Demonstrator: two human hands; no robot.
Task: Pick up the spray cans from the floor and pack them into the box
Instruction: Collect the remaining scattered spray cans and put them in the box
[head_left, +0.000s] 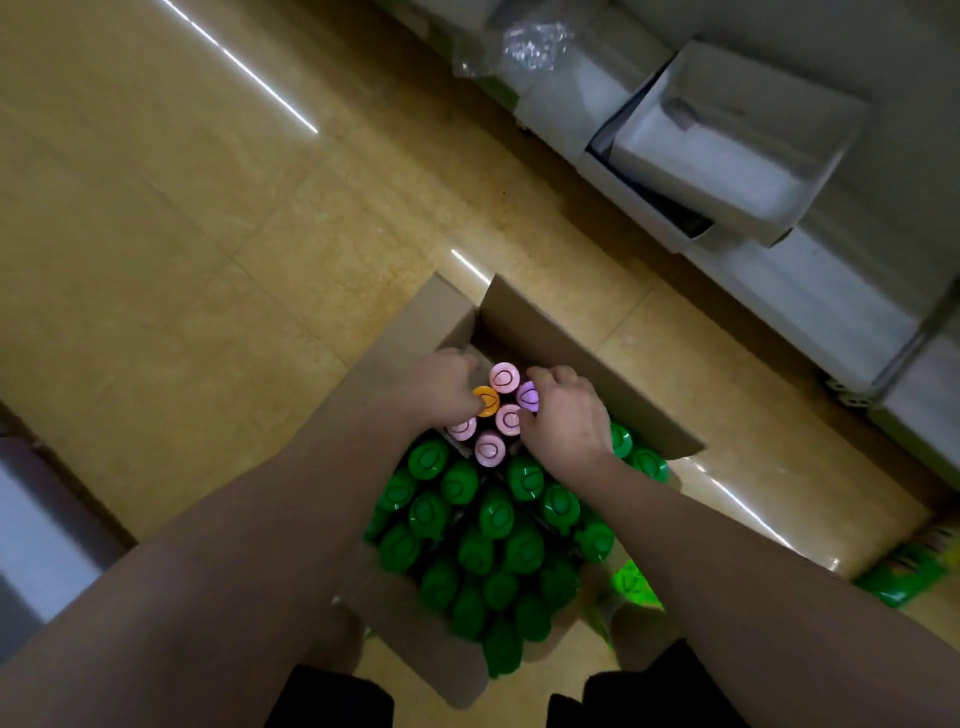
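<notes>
While both hands work inside the box (582, 358), cans stand packed upright.
Left hand (441, 387) grips the orange-capped can (487, 401); right hand (569, 415) pinches the purple-capped can (529, 393).

The box (571, 343) is plain brown cardboard. Most caps (496, 514) in it are bright green; a few are pink (504, 376), one purple (529, 393), one orange (487, 401) — each marked with a dark oval line. The floor (182, 234) is tan, the side cartons (727, 150) white.
</notes>
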